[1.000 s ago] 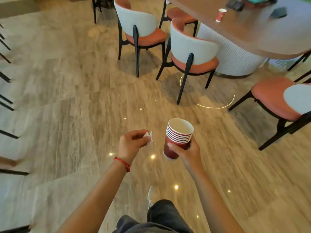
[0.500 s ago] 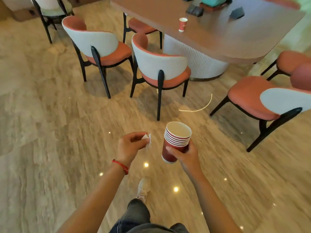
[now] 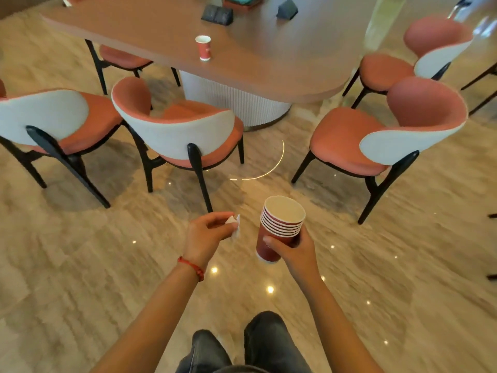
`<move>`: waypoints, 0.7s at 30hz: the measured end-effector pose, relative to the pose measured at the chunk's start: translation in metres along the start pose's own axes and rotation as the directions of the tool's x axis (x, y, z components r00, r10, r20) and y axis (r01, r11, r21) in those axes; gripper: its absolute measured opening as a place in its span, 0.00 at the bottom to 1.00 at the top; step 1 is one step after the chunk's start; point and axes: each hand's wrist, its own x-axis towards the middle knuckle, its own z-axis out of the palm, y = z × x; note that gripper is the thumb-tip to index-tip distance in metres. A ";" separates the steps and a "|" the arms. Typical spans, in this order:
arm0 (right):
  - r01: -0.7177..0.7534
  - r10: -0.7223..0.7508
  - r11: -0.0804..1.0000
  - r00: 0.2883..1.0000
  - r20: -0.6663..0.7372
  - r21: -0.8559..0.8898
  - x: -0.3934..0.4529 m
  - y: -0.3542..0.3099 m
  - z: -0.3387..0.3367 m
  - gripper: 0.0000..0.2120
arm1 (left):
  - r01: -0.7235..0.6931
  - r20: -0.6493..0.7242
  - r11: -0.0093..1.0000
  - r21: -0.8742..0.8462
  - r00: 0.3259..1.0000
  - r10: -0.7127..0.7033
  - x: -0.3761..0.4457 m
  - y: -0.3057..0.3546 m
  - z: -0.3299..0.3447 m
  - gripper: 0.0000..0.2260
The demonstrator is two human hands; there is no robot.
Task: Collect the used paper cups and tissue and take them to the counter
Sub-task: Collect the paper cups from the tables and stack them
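Observation:
My right hand [image 3: 295, 251] grips a stack of several red paper cups [image 3: 278, 227] with white insides, held upright over the floor. My left hand [image 3: 205, 234] pinches a small crumpled white tissue [image 3: 234, 223] just left of the stack. One more red paper cup [image 3: 203, 47] stands alone on the brown oval table [image 3: 269, 63] ahead, beyond the chairs.
Orange-and-white chairs with black legs ring the table: two at left [image 3: 172, 130] [image 3: 48, 117], two at right [image 3: 376, 141] [image 3: 419, 57]. Dark objects [image 3: 217, 14] lie further back on the table. A gap of marble floor [image 3: 269, 157] runs between the chairs toward the table's white base.
I have walked closer to the table while turning; the table, the lone cup and the chairs shifted left and grew larger. Both hands keep the same hold.

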 end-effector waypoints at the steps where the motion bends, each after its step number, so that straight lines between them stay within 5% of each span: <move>1: -0.003 0.003 1.000 1.000 -0.016 -0.003 0.013 -0.002 -0.002 0.35 | 0.004 0.011 1.000 -0.002 1.000 -0.004 0.014 0.003 0.006 0.10; 8: 0.034 -0.033 0.999 0.998 -0.044 0.010 0.123 -0.019 -0.018 0.28 | 0.015 0.039 1.000 -0.003 0.999 -0.015 0.120 0.026 0.051 0.10; 21: 0.022 -0.023 1.000 0.997 0.070 0.011 0.325 -0.074 -0.039 0.32 | -0.001 -0.075 1.000 -0.030 0.997 -0.001 0.282 0.085 0.106 0.10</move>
